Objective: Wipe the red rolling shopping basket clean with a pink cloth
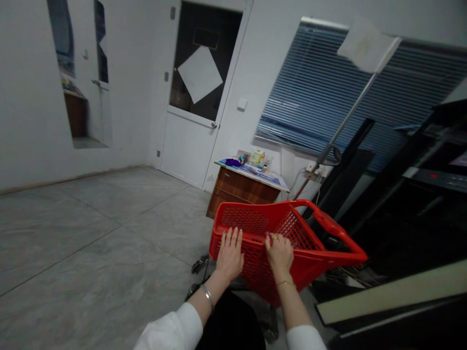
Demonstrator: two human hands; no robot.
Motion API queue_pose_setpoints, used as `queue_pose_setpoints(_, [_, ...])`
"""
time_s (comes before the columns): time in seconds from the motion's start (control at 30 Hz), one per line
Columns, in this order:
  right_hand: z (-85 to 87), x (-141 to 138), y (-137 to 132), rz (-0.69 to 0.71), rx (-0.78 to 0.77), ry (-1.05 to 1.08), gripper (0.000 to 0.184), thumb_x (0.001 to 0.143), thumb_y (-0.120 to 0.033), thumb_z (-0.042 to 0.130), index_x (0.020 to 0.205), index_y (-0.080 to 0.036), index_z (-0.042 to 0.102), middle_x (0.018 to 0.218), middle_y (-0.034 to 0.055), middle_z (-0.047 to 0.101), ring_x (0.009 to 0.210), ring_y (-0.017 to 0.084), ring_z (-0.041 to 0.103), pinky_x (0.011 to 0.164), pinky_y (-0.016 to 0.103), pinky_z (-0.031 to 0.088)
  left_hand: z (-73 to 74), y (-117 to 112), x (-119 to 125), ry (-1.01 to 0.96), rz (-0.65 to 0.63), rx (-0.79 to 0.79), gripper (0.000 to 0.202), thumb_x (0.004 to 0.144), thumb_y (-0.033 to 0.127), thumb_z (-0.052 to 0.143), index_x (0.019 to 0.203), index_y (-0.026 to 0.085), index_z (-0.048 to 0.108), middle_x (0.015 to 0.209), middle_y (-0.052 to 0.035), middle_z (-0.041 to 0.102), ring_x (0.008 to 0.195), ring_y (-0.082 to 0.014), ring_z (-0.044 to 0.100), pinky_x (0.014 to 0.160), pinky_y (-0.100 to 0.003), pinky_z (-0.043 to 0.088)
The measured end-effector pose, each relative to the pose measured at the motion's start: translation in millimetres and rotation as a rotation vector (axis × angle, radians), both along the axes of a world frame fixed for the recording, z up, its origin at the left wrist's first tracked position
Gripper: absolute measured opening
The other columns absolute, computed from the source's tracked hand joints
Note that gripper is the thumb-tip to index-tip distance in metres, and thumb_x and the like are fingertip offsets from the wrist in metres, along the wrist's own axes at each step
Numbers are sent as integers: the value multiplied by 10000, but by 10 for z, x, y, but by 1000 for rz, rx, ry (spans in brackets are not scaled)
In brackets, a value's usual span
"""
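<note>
A red plastic shopping cart (pixel 306 272) with latticed sides stands right in front of me. My left hand (pixel 230 257) lies on its near side, fingers stretched out over the top rim. Further right along the same rim, my right hand (pixel 280 253) is closed, its fingers curled over the edge. A small dark pink spot shows by its fingertips; I cannot tell what it is. The cart's handle (pixel 339 233) points to the right, and the inside of the basket is partly hidden by the near wall.
Beyond the cart stands a brown drawer cabinet (pixel 244 187) with small items on top. A pole with a white cloth (pixel 365 46) leans by the window blinds (pixel 310 92). Dark equipment (pixel 412 214) crowds the right. A white door (pixel 188 146) and concrete floor (pixel 109 262) lie left.
</note>
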State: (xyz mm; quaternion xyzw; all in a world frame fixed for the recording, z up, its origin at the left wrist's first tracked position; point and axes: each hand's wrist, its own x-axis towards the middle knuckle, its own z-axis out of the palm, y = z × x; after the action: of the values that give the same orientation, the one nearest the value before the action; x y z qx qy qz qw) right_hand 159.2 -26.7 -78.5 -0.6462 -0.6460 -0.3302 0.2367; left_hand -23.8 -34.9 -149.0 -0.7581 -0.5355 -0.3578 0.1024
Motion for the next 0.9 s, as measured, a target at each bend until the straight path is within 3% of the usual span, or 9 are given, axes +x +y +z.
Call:
queue_pose_setpoints(0.1, [-115,-457,47,92,-30,43,300,981,-327,433,1011,-213,709,940,76,673,844,189,526,754,305,356,-4,-27,30,16,-23,6,826,860,339,546,1563,178,142,1628,-116,210,1499,-317,153,1192,-531,230])
queue_pose_setpoints(0.2, [-123,-525,58,175,-74,33,280,973,-338,455,1066,-243,702,979,63,675,871,176,534,755,285,362,6,-31,-46,54,-39,18,808,865,318,541,1563,245,140,1634,-74,205,1500,-296,163,1197,-537,217])
queue_pose_setpoints(0.27, [-59,-282,49,188,-95,-10,276,965,-347,471,1073,-250,706,980,56,678,860,167,537,741,275,359,20,-25,-105,72,-46,17,786,877,306,530,1561,268,146,1634,-59,208,1498,-282,176,1201,-536,207])
queue_pose_setpoints(0.43, [202,747,-8,24,-43,-59,318,961,-395,468,1044,-232,728,953,58,688,788,171,520,708,288,338,45,-32,-119,67,-59,13,754,894,313,516,1559,268,164,1632,-52,216,1497,-282,179,1207,-531,195])
queue_pose_setpoints(0.53, [247,951,-50,-48,22,-64,334,967,-388,454,1032,-210,729,929,69,685,796,187,507,724,301,333,41,-54,-70,51,-46,12,737,903,329,510,1557,259,178,1633,-50,212,1503,-287,150,1210,-536,186])
queue_pose_setpoints(0.6, [182,753,-55,-89,58,-59,341,976,-363,432,1016,-199,728,898,75,677,802,197,497,729,313,328,29,-62,-46,45,-37,12,731,907,342,506,1557,256,181,1633,-53,214,1506,-290,133,1209,-545,183])
queue_pose_setpoints(0.67, [66,360,-32,-79,66,-43,338,981,-343,419,1000,-198,724,879,74,669,803,199,491,732,317,326,13,-61,-38,40,-28,11,736,908,356,510,1557,257,178,1630,-58,221,1507,-295,126,1205,-554,187])
queue_pose_setpoints(0.8, [-129,-444,49,75,9,6,302,983,-331,429,1018,-219,708,929,60,671,844,187,505,767,300,339,-15,-31,-75,54,-25,14,734,916,368,504,1559,257,168,1624,-60,242,1504,-292,137,1206,-555,180])
queue_pose_setpoints(0.9, [-128,-564,66,157,-36,-2,289,985,-340,437,1051,-236,699,968,49,679,858,180,514,761,287,341,-11,-3,-127,67,-38,23,706,931,373,488,1557,268,178,1617,-51,263,1497,-281,170,1208,-541,186])
